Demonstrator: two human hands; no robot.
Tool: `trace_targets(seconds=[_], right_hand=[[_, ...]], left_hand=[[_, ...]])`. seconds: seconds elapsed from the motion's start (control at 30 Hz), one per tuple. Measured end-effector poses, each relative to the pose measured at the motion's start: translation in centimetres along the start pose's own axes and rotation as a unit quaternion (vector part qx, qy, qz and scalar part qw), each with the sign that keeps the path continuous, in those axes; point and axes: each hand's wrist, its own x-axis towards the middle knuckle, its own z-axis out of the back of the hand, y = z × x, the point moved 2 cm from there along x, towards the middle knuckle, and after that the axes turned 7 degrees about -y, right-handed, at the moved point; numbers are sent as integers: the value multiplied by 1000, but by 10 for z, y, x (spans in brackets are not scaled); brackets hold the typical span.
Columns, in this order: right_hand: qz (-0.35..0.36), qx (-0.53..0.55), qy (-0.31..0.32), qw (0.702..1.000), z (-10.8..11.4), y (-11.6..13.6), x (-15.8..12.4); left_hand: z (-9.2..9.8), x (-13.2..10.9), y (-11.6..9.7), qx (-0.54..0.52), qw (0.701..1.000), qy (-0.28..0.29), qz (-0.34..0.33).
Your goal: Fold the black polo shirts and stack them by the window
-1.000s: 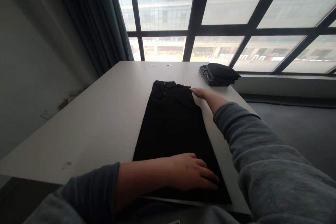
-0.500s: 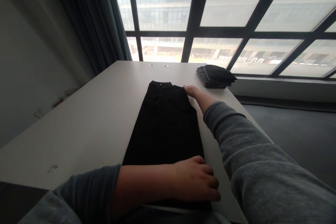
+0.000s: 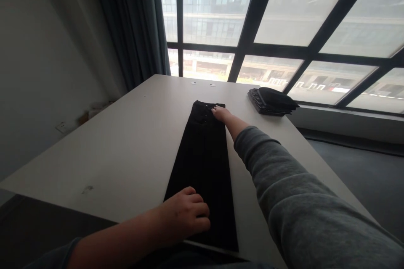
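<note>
Black trousers (image 3: pixel 205 164) lie lengthwise on the white table, narrow, with the waistband and buttons at the far end. My right hand (image 3: pixel 221 113) is closed on the waistband at its right part, fingertips pinching the cloth near the buttons. Over the near end of the legs rests my left hand (image 3: pixel 187 214), its fingers curled down on the cloth; the fingertips are partly hidden under the hand. The near hem reaches toward the table's front edge.
A stack of folded dark clothes (image 3: pixel 273 101), one of them striped, sits at the table's (image 3: pixel 126 147) right far edge. Beyond stand a large window (image 3: pixel 279 50) and a dark curtain (image 3: pixel 135 21). A socket (image 3: pixel 61 127) is on the left wall.
My right hand has carried the right side of the waist leftward, and the trousers now look about half as wide. My left hand has moved left too. The view has shifted slightly.
</note>
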Motion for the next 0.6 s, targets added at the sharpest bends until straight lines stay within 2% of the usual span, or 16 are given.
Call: trace_targets(seconds=[0.1, 0.2, 0.3, 0.4, 0.5, 0.6], right_hand=[[-52, 2, 24, 998, -28, 12, -2], [-87, 2, 37, 995, -44, 15, -6], [-96, 0, 23, 995, -45, 18, -13], [-61, -9, -47, 997, -33, 27, -30], [4, -4, -78, 997, -21, 46, -70], [29, 17, -31, 999, -12, 70, -140]], left_hand=[[-18, -16, 0, -32, 999, -11, 34], [-26, -22, -1, -85, 995, -31, 53], [-27, -26, -3, -136, 989, -44, 36], [-25, -32, -2, -152, 987, -45, 39], [-23, -40, -2, -160, 986, -18, 43], [-21, -47, -2, -156, 987, 12, 33]])
